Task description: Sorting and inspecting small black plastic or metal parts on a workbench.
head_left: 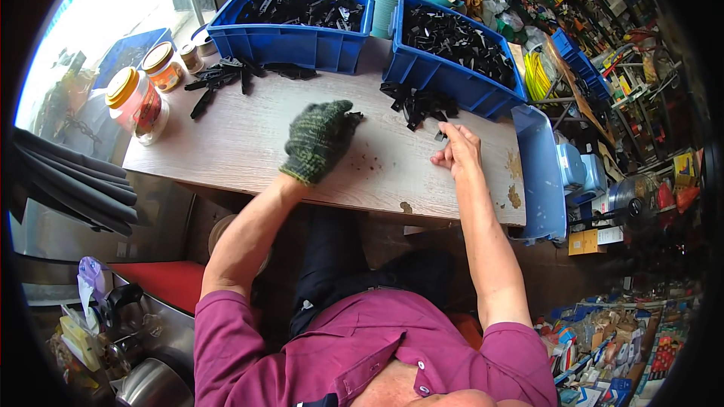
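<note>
My left hand, in a dark green knitted glove, is closed over the middle of the table. The dark end of a small black part shows past its fingers; the rest is hidden in the glove. Bare, my right hand pinches a small dark piece between thumb and fingers. Just beyond it lies a loose pile of flat black parts, against the right blue bin. Longer black pieces lie in a heap at the left, before the left blue bin.
Both bins are full of black parts. Jars, among them a lidded clear jar, stand on the table's left end. A blue plastic tub is at the right edge. Dark crumbs lie between my hands on the pale tabletop.
</note>
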`<move>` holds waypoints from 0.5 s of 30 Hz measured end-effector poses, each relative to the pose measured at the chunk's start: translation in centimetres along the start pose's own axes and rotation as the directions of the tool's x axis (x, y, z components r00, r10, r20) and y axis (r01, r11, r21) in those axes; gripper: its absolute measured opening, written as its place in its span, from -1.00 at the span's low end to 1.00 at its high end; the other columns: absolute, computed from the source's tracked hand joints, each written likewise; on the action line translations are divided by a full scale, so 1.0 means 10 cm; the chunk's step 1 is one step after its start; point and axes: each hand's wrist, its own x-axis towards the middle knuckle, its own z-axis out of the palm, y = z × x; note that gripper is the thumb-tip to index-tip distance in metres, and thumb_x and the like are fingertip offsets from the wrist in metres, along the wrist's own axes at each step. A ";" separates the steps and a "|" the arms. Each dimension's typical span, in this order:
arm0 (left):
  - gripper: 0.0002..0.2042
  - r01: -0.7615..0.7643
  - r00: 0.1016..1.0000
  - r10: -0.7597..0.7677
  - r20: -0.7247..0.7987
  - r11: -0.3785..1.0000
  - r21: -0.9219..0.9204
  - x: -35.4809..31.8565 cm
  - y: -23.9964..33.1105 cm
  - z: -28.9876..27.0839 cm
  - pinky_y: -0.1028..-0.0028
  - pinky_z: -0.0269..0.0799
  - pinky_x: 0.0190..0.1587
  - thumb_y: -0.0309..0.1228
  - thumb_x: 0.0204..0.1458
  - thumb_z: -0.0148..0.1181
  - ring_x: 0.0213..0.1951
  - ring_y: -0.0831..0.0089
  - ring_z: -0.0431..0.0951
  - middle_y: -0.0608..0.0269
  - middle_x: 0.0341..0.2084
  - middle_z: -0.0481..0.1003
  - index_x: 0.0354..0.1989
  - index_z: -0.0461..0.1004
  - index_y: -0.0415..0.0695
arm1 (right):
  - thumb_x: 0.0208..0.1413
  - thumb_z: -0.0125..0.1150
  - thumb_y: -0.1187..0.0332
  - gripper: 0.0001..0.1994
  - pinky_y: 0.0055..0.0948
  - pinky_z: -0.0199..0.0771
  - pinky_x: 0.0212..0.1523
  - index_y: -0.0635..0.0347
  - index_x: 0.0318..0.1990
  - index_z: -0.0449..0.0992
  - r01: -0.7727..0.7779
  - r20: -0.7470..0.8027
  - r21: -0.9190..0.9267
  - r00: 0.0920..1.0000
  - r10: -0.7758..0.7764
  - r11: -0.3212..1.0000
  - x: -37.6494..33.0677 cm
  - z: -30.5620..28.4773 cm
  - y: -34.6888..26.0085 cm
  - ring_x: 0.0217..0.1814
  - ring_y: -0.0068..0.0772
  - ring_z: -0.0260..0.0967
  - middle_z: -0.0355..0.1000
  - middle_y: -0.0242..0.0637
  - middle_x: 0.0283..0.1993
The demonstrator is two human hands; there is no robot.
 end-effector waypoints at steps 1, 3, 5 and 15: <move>-0.82 0.183 0.983 -0.178 0.043 0.959 -0.218 -0.10 0.08 0.10 0.34 0.54 -0.15 -0.36 0.13 0.31 -0.26 0.19 0.65 0.01 -0.30 0.63 -0.17 0.61 -0.17 | 0.07 0.39 0.19 -0.73 -0.24 0.60 -0.64 0.16 -0.26 0.49 0.015 0.013 0.078 1.000 -0.016 0.997 -0.08 0.03 0.03 -0.78 -0.48 0.24 0.14 -0.44 -0.80; -0.77 0.248 0.966 -0.249 0.068 0.827 -0.505 -0.35 0.19 0.36 0.38 0.53 -0.09 -0.38 0.17 0.27 -0.20 0.26 0.67 0.02 -0.24 0.64 -0.06 0.58 -0.21 | 0.06 0.40 0.17 -0.72 -0.20 0.62 -0.63 0.15 -0.28 0.49 0.010 0.089 0.146 0.996 -0.023 0.989 -0.38 0.22 0.06 -0.79 -0.48 0.22 0.15 -0.44 -0.80; -0.73 0.412 0.905 -0.295 0.307 0.787 -0.459 -0.31 0.60 0.36 0.32 0.51 -0.08 -0.32 0.20 0.21 -0.16 0.20 0.64 -0.01 -0.19 0.62 -0.01 0.56 -0.19 | 0.04 0.44 0.15 -0.73 -0.37 0.50 -0.65 0.10 -0.35 0.50 0.057 0.127 0.218 0.988 -0.086 0.974 -0.48 0.26 0.22 -0.82 -0.52 0.12 0.16 -0.48 -0.79; -0.81 0.445 0.893 -0.288 0.346 0.451 -0.774 -0.30 0.51 0.54 0.52 0.33 -0.53 -0.28 0.18 0.20 -0.56 0.60 0.42 0.35 -0.58 0.44 -0.34 0.50 -0.16 | 0.12 0.40 0.19 -0.76 -0.60 0.02 -0.69 0.16 -0.32 0.57 0.236 0.141 0.184 0.954 -0.263 0.954 -0.76 0.53 0.39 -0.76 -0.71 0.01 0.22 -0.59 -0.70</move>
